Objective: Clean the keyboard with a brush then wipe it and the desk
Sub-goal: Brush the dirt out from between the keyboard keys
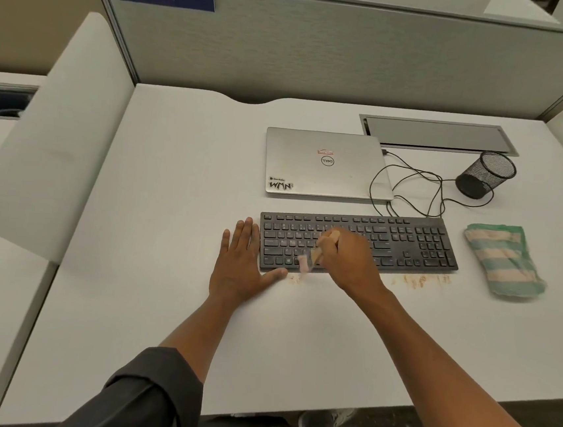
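A black keyboard [407, 246] lies on the white desk [171, 202]. My right hand [348, 257] grips a small wooden brush [306, 258] over the keyboard's lower left keys; the bristles are blurred at the front edge. My left hand [242, 264] lies flat on the desk against the keyboard's left end, thumb at its front corner. Brownish crumbs [421, 280] lie on the desk along the keyboard's front edge. A folded green and beige striped cloth [502, 260] sits to the right of the keyboard.
A shut silver laptop [326, 164] lies behind the keyboard, with black cables [409, 188] looping to its right. A black mesh pen cup [486, 174] lies tipped at the back right near a metal cable hatch [435, 134]. Partition walls surround the desk.
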Motion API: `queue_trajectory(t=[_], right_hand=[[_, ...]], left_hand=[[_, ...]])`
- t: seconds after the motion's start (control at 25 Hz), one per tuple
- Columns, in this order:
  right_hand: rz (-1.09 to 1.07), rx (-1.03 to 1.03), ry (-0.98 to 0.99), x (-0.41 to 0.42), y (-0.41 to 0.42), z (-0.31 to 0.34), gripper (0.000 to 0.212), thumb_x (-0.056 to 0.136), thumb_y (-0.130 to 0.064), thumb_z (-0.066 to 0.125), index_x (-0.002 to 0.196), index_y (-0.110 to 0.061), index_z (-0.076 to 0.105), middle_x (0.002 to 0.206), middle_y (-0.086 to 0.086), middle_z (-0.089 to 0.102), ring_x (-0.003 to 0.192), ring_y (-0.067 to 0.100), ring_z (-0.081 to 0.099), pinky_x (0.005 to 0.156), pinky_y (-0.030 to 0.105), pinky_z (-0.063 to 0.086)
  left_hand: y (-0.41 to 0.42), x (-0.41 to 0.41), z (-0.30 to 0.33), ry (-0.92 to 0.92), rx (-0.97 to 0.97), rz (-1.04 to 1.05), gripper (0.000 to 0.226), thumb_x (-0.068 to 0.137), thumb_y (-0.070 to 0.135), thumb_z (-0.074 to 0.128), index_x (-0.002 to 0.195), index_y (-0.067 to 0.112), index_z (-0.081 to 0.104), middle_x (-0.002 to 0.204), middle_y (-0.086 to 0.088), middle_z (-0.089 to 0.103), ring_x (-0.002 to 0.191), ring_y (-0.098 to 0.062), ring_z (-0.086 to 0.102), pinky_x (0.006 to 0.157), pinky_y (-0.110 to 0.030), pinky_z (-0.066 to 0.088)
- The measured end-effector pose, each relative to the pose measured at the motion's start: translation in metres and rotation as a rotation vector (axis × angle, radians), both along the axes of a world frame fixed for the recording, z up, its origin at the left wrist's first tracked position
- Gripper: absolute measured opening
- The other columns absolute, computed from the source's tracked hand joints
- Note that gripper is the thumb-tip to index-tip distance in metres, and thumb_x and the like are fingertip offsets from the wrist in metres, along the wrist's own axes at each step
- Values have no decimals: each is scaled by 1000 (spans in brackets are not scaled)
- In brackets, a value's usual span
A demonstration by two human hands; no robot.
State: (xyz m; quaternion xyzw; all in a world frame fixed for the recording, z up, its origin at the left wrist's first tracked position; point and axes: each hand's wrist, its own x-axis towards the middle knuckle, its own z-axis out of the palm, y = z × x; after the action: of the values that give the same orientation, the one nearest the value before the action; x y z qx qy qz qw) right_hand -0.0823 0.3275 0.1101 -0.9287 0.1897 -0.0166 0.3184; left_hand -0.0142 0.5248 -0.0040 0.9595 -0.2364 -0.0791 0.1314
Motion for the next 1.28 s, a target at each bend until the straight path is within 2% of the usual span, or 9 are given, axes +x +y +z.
queue_trajectory(t=[0.16, 0.32, 0.52, 0.72, 0.88, 1.0, 1.12, 1.28], right_hand=[[8, 116, -47, -1, 10, -2, 26, 96, -24, 43, 92, -15, 67, 76, 0, 69, 73, 17, 64, 67, 31, 49], [43, 88, 24, 0, 8, -1, 26, 97, -22, 46, 86, -14, 68, 74, 3, 69, 71, 21, 65, 66, 35, 52], [30, 114, -51, 4, 8, 3, 29, 97, -27, 43, 96, -14, 69, 80, 1, 70, 77, 18, 63, 69, 32, 48], [92, 108, 40, 7, 5, 2, 39, 86, -37, 37, 87, -15, 70, 73, 3, 70, 73, 24, 66, 67, 38, 53], [7, 168, -53, 11, 0, 4, 23, 97, -26, 45, 94, -20, 66, 76, -3, 70, 73, 16, 65, 66, 33, 51], [78, 130, -27, 8, 5, -1, 19, 95, -26, 47, 93, -22, 66, 79, -7, 67, 75, 15, 62, 68, 33, 49], [146, 146, -6, 2, 4, -2, 15, 96, -21, 54, 89, -19, 68, 72, -11, 62, 70, 10, 57, 64, 29, 44], [97, 272, -46, 6, 0, 6, 14, 95, -16, 58, 94, -19, 73, 76, -4, 68, 68, 6, 58, 66, 28, 48]], left_hand=[[0, 0, -1, 5, 21, -5, 118, 82, 91, 26, 162, 9, -4, 170, -8, -10, 155, -18, -19, 126, -45, -10], [1, 0, -1, 2, 22, -6, 117, 82, 91, 25, 162, 10, -4, 170, -8, -11, 155, -18, -19, 126, -44, -10], [1, 0, 1, 9, 15, -7, 117, 82, 90, 26, 161, 10, -4, 170, -8, -11, 155, -18, -19, 126, -44, -11], [1, 1, -1, 0, 20, -7, 118, 81, 91, 23, 161, 9, -4, 170, -8, -10, 155, -19, -18, 126, -45, -10], [1, 1, -1, 3, 21, -7, 118, 81, 91, 24, 162, 9, -5, 170, -8, -11, 155, -19, -19, 126, -44, -12], [0, 1, -1, 7, 19, -6, 119, 80, 91, 23, 161, 9, -5, 170, -8, -11, 155, -19, -18, 126, -44, -12], [1, 1, -1, 0, 33, -12, 119, 80, 91, 22, 161, 8, -4, 170, -9, -11, 155, -20, -18, 126, -45, -11], [1, 1, -2, -7, 23, -10, 119, 81, 92, 23, 162, 8, -3, 170, -9, -9, 155, -20, -17, 126, -45, -9]])
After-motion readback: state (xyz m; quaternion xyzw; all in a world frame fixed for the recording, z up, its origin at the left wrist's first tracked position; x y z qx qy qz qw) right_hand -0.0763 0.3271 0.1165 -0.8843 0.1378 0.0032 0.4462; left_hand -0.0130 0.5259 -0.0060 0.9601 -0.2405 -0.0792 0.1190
